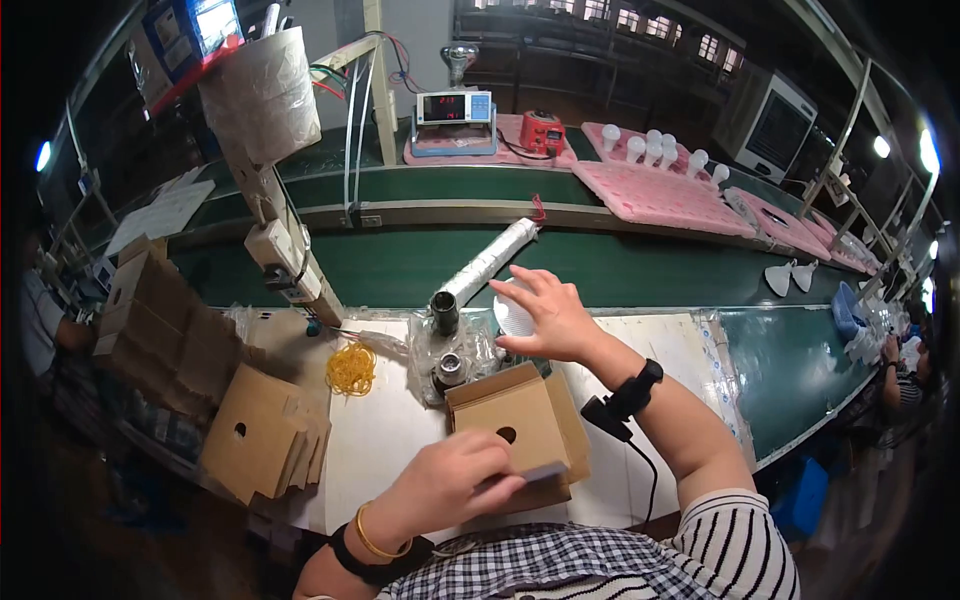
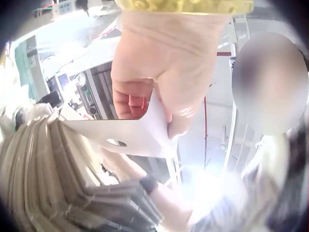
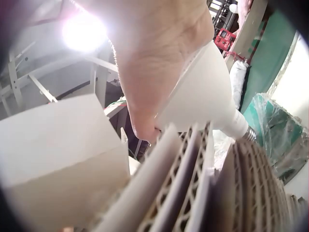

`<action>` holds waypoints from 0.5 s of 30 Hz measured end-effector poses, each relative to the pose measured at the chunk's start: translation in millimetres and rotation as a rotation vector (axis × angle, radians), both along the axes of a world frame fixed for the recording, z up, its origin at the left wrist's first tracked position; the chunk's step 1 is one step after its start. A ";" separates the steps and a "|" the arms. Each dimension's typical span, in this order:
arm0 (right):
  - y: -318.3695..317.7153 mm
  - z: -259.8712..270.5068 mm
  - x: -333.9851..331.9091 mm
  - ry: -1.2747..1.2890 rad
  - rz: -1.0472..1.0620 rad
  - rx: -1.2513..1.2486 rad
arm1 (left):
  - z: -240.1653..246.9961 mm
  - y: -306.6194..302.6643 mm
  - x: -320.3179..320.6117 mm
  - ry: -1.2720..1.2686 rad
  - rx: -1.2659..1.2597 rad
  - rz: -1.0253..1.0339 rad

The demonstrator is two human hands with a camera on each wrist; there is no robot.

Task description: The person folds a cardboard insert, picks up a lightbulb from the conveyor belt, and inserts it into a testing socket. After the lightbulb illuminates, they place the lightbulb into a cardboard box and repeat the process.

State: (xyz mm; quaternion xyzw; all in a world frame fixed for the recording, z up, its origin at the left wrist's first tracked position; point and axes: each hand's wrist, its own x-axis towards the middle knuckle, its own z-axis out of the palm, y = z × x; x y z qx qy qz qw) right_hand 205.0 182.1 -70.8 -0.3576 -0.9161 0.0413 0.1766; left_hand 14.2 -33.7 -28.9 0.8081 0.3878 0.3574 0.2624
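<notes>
In the head view my right hand (image 1: 555, 318) grips a white lamp (image 1: 512, 312) by its wide end, above the table. The right wrist view shows the lamp's smooth white cone (image 3: 205, 92) against the palm, its metal screw base (image 3: 250, 135) pointing away from the hand. Below it, an open brown cardboard box (image 1: 505, 405) with a dark round hole lies close to my body. My left hand (image 1: 450, 482) pinches a flap at the box's near side; in the left wrist view, thumb and fingers hold the bent card (image 2: 149, 133).
Flat cardboard pieces (image 1: 250, 430) are stacked at the left, beside yellow rubber bands (image 1: 351, 370). Two dark sockets (image 1: 445, 312) stand on plastic just beyond the box. A wrapped roll (image 1: 490, 262) lies behind them. Farther back are a meter (image 1: 455, 108) and bulbs on pink foam (image 1: 660, 195).
</notes>
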 end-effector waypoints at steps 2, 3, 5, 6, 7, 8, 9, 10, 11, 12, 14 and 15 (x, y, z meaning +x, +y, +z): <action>0.8 10.5 15.4 0.088 -0.084 -0.185 | 15.1 -1.1 -11.4 -0.146 0.035 0.170; 4.4 11.0 27.5 0.262 -0.073 -0.206 | 18.6 2.4 -16.7 -0.199 0.150 0.295; 2.2 21.2 42.0 0.656 -0.027 -0.401 | 18.6 10.5 -24.6 -0.367 0.272 0.528; -7.1 32.3 47.1 0.882 0.002 -0.575 | 14.1 12.3 -27.1 -0.545 0.138 0.580; -16.2 41.6 48.8 1.021 0.062 -0.687 | 14.3 18.8 -24.6 -0.639 0.092 0.547; -25.5 49.7 48.1 1.028 0.060 -0.684 | 15.5 28.4 -20.4 -0.732 0.044 0.509; -35.1 56.8 45.2 1.112 0.103 -0.705 | 12.1 41.5 -14.7 -0.751 0.034 0.435; -42.7 61.1 42.7 1.197 0.147 -0.724 | 8.8 52.0 -7.5 -0.770 0.022 0.359; -46.7 62.5 41.1 1.185 0.153 -0.714 | 8.7 55.8 -0.4 -0.862 -0.171 0.240; -49.7 63.0 40.6 1.192 0.157 -0.722 | -4.8 66.3 0.2 -0.911 -0.255 0.104; -54.9 64.5 42.2 1.195 0.149 -0.742 | 10.4 75.1 21.5 -1.088 -0.364 0.039; -55.3 63.3 42.7 1.200 0.148 -0.740 | 8.6 81.3 22.2 -1.083 -0.365 0.036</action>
